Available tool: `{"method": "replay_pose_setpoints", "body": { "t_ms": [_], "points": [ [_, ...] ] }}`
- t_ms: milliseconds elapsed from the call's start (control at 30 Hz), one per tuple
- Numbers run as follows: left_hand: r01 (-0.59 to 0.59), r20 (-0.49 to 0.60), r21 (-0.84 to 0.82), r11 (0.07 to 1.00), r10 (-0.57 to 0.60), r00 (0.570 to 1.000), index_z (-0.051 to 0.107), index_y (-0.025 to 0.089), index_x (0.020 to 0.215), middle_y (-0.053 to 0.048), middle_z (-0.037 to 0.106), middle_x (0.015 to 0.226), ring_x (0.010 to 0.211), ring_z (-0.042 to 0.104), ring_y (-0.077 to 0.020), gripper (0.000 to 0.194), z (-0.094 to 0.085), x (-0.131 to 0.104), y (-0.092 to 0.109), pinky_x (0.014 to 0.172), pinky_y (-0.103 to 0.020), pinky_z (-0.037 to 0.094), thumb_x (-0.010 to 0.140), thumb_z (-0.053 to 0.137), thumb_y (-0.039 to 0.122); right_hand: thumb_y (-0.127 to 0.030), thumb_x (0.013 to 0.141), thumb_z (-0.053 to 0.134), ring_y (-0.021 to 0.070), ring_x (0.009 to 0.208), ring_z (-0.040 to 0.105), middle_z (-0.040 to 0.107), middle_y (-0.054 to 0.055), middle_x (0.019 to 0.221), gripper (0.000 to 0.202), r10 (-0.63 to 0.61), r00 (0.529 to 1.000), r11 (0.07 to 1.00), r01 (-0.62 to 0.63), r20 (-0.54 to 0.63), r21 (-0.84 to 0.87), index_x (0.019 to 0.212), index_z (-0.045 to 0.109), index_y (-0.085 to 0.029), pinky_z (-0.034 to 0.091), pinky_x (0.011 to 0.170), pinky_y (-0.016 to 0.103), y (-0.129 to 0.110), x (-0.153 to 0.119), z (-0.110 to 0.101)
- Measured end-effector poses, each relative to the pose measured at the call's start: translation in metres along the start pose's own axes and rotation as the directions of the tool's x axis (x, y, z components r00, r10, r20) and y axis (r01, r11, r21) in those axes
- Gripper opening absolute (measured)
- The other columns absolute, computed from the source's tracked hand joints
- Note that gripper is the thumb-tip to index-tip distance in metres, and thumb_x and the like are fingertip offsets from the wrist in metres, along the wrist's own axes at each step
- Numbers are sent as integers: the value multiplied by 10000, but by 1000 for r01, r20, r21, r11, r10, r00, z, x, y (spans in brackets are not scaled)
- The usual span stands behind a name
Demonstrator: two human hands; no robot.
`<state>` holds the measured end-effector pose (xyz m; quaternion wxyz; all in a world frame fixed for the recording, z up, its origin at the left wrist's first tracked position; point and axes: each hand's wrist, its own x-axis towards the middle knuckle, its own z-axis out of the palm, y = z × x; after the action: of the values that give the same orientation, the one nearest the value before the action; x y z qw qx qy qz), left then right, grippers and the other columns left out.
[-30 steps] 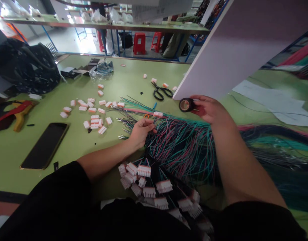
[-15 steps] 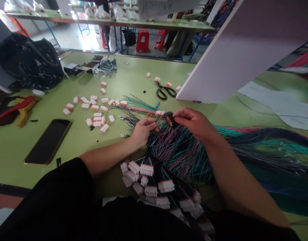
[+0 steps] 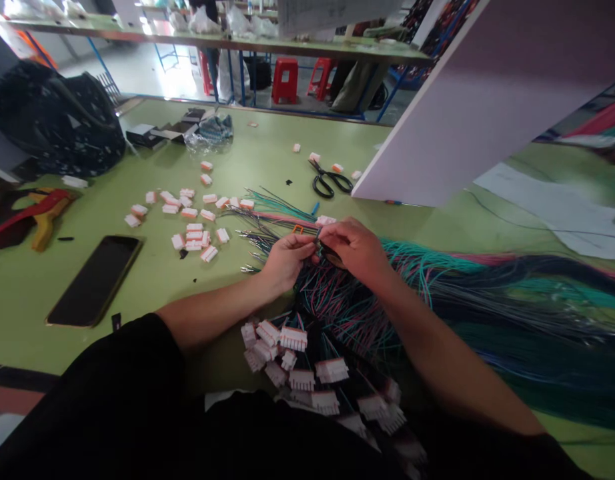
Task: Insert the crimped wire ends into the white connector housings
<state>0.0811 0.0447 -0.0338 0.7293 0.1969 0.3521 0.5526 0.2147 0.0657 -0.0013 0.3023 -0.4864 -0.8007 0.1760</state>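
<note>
Green counter (image 3: 152,293), wire bundle (image 3: 367,300) across it. Left hand (image 3: 286,259) pinching wire ends; right hand (image 3: 355,248) closed on tape roll (image 3: 329,255). Taping step, seemingly; wrapping next.

No text, label, brand, number or sign can be read anywhere. The sheet (image 3: 332,13) hanging at the far edge of the worktop (image 3: 267,160) carries print too blurred to make out, and the phone (image 3: 95,280) screen is dark.
</note>
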Motion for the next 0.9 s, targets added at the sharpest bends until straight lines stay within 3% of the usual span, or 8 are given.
{"method": "replay_pose_setpoints", "body": {
  "t_ms": [200, 433, 667, 800, 900],
  "points": [
    [-1, 57, -21, 1000, 2, 998, 575, 115, 646, 23, 592, 488, 404, 524, -70, 184, -1, 3, 1, 493, -199, 396, 690, 528, -57, -272, 778, 583, 180, 778, 571, 643, 34, 853, 129, 105, 994, 994, -105, 6, -3, 772, 709, -246, 425, 701, 317, -7, -2, 8],
    [19, 160, -5, 1000, -18, 987, 597, 114, 639, 12, 621, 547, 442, 535, -73, 209, -7, 9, 1, 547, -227, 418, 652, 542, -88, -282, 764, 588, 136, 651, 530, 644, 17, 761, 172, 130, 992, 985, -128, -7, 114, 845, 733, -239, 409, 623, 278, -8, -6, 10],
    [52, 275, 5, 999, -52, 960, 641, 113, 686, 2, 643, 594, 509, 574, -96, 214, -8, 7, 5, 622, -264, 445, 614, 576, -78, -253, 742, 603, 117, 609, 463, 580, -11, 731, 410, 105, 992, 993, -100, -69, 67, 1150, 640, -270, 422, 617, 273, -5, -8, 9],
    [-9, 245, 12, 1000, 6, 970, 638, 99, 670, -8, 645, 601, 496, 563, -75, 107, -3, 3, 5, 570, -223, 424, 668, 616, -5, -227, 778, 539, 143, 676, 529, 631, 19, 838, 386, 79, 994, 997, -78, -68, 19, 1152, 633, -254, 460, 679, 312, -3, -7, 9],
    [-30, 181, 31, 999, 23, 983, 620, 107, 658, 16, 611, 529, 458, 547, -66, 97, -1, 2, 3, 532, -200, 409, 674, 639, 13, -203, 835, 431, 180, 895, 586, 651, 38, 1040, 355, -30, 999, 999, 30, -18, 25, 1126, 625, -265, 460, 810, 349, -2, -8, 7]
  ]
}}
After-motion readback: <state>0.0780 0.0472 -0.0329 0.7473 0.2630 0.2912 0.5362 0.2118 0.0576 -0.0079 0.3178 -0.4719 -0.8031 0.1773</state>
